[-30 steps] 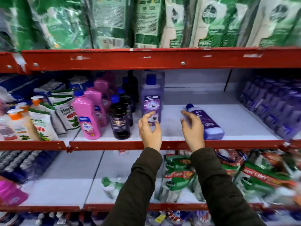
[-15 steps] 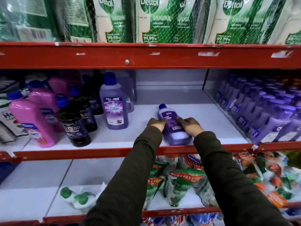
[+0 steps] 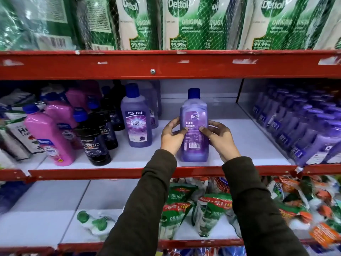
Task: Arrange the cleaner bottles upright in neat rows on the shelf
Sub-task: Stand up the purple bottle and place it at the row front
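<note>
A purple floor cleaner bottle [image 3: 194,108] with a blue cap stands upright near the front of the white middle shelf [image 3: 239,137]. My left hand [image 3: 171,137] grips its left side and my right hand [image 3: 219,139] grips its right side, fingers over the label. To its left another purple cleaner bottle [image 3: 136,119] stands upright, with more purple bottles behind it. Further left stand black bottles [image 3: 94,143] and pink bottles [image 3: 49,137] in rough rows.
Rows of purple bottles [image 3: 302,130] fill the bay to the right behind a divider. A red shelf beam [image 3: 166,64] runs overhead, with green handwash pouches [image 3: 177,23] above. The lower shelf holds refill pouches [image 3: 208,209].
The purple bottle lay on its side on the shelf; both hands closed on it and stood it upright. The view shifted right and closer.
</note>
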### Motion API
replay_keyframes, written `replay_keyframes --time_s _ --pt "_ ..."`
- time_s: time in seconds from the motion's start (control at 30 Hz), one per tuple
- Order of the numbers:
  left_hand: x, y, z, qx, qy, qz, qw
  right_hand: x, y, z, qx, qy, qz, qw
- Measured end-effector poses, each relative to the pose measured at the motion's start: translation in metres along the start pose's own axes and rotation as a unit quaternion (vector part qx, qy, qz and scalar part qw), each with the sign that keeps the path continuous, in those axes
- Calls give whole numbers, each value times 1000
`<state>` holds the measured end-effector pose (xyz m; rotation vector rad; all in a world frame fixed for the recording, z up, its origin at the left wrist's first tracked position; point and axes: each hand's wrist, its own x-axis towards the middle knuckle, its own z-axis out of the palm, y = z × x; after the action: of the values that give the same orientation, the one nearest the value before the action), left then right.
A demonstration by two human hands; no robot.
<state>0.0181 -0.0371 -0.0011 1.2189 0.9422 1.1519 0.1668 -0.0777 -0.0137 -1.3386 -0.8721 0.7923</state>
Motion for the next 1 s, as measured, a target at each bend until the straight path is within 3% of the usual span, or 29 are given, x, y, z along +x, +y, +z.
replay_keyframes --time_s 0.13,0.47,0.83,1.0 --pt "-8 5 -45 16 -22 59 998 -22 -12 29 12 -49 -37 998" --pt "-14 7 -163 15 32 107 994 -53 -10 139 -38 -148 -111 982" --pt "-6 -3 -189 3 15 122 992 -56 -5 163 -25 -162 -100 981" --pt "-6 -8 -184 -10 17 93 995 -62 3 163 24 -133 -92 987"
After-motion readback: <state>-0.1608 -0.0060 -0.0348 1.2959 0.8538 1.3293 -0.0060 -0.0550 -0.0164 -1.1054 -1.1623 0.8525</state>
